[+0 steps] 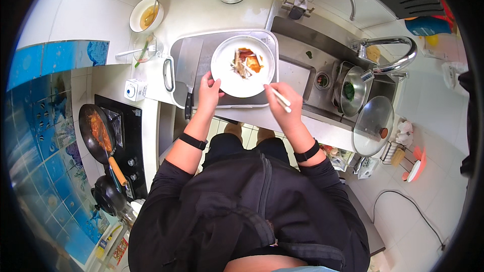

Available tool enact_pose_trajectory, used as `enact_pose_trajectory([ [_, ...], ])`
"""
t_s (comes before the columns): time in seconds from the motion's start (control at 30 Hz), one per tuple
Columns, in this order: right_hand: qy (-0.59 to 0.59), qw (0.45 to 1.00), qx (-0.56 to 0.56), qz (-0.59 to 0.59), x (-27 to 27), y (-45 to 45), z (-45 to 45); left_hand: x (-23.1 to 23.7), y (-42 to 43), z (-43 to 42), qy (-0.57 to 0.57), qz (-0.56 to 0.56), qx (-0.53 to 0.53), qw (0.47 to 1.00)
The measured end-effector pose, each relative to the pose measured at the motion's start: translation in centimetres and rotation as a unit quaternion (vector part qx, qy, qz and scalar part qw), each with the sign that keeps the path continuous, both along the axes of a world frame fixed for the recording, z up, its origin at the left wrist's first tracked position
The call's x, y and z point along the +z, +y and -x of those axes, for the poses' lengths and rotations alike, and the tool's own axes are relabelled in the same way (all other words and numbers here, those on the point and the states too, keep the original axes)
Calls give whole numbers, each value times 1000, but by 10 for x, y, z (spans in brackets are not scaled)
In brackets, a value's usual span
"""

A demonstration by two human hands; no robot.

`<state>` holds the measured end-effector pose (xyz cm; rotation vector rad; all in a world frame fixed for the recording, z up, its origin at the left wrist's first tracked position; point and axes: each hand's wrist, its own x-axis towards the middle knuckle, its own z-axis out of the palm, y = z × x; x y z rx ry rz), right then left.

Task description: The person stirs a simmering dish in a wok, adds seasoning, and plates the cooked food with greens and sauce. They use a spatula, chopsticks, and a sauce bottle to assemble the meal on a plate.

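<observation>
My left hand [209,92] holds the lower left rim of a round white plate [238,87]. Dark brown sauce and pale, thin strips of food [245,64] lie in the middle of the plate. In my right hand [285,100], at the plate's lower right rim, is a pair of white chopsticks [280,99]; their far ends are hard to make out. Beneath the plate is a grey cutting board [227,101] with a pale rim and a handle; whether the plate rests on it I cannot tell. A cleaver [191,62] with a black handle lies along the board's left side.
Right of the board is a steel sink [295,75] with a metal bowl [357,79] of greens and a glass lid [372,128]. A pan of reddish food [99,130] stands on the left hob [130,132]. Behind are a bowl of yellowish liquid [140,26] and a glass with a fork [145,49].
</observation>
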<state>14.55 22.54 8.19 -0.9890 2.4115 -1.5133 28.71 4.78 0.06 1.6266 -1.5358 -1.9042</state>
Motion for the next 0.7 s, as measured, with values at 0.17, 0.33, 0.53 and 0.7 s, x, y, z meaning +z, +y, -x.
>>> enact_pose_trajectory([
  [0.17, -52, 998, 39, -17, 2, -6, -9, -9, 1, -2, 19, -59, -6, 998],
  [0.33, -54, 997, -53, -36, 8, -2, 15, -11, 2, -2, 51, -72, 4, 996],
  [0.53, 71, 996, 55, -22, 2, -19, 0, -12, 3, -4, 65, -87, 8, 994],
  [0.7, 52, 995, 88, -19, 0, -26, -24, -12, 0, -5, 72, -102, -2, 992],
])
